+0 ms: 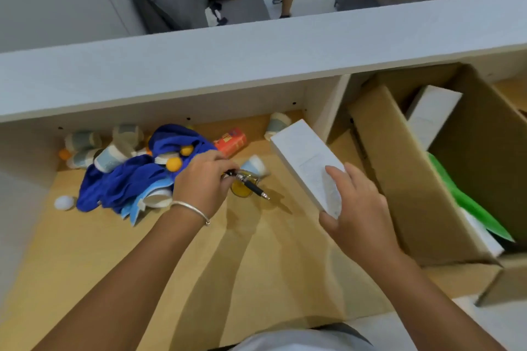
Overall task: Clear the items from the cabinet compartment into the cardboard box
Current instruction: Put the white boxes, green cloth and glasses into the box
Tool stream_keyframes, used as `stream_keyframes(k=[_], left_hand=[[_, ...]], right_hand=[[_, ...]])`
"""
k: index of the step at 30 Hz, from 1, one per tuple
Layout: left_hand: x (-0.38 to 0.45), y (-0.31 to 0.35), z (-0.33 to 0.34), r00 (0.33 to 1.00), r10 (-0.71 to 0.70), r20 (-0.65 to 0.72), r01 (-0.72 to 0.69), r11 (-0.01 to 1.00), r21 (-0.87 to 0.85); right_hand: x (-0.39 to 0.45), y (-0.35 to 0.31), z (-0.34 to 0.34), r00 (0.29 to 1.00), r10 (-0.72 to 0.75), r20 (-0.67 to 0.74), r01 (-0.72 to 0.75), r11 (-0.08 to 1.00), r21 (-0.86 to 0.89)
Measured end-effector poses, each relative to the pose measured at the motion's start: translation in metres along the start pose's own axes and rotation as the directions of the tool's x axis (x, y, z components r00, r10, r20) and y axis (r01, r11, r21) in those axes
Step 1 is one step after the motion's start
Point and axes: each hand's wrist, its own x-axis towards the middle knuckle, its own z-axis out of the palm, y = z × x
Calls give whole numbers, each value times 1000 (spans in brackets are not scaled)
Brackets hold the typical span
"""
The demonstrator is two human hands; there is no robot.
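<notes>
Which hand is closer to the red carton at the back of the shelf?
Left. The left hand, gripping a pen, sits just in front of the red carton; the right hand holds a white box farther right.

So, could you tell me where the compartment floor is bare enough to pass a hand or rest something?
The near floor is bare, from the front edge up to the blue cloth and yellow cup. A narrower strip lies behind the pen, before the orange carton. The back-left corner is crowded with paper cups and balls.

Blue cloth (128,179), white carton (302,157), orange balls (174,163), green sheet (462,196)
</notes>
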Motion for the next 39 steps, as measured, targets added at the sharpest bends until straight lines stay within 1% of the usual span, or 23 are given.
stream_keyframes(k=[4,8,10,16,18,19,22,25,30,35,39], left_hand=[[35,75,-8,987,156,-50,-155,988,6],[66,148,-10,962,263,-68,-264,964,-7],[81,182,-7,948,312,-60,-313,950,-12],[108,277,13,904,425,-53,-427,904,-23],[112,295,20,893,449,-29,-449,893,-18],[114,304,25,887,461,-19,-461,887,-17],[114,327,40,874,485,19,-485,875,-7],[117,340,53,869,492,54,-493,870,2],[122,350,69,872,481,91,-484,875,15],[120,345,69,879,463,114,-468,883,28],[112,325,63,891,446,83,-451,891,52]], right_hand=[[3,44,-50,991,69,-118,-72,997,-19],[7,91,-90,961,156,-230,-162,987,-5],[8,115,-103,944,200,-263,-211,978,-10],[10,177,-129,919,302,-255,-309,951,14],[11,185,-132,921,296,-254,-297,954,37],[11,190,-135,926,279,-255,-269,960,75],[12,197,-142,952,197,-233,-148,966,212],[16,201,-142,963,168,-213,-119,967,225],[21,216,-137,964,175,-199,-129,966,223],[24,222,-134,965,189,-180,-148,964,223],[26,215,-130,974,167,-155,-127,962,241]])
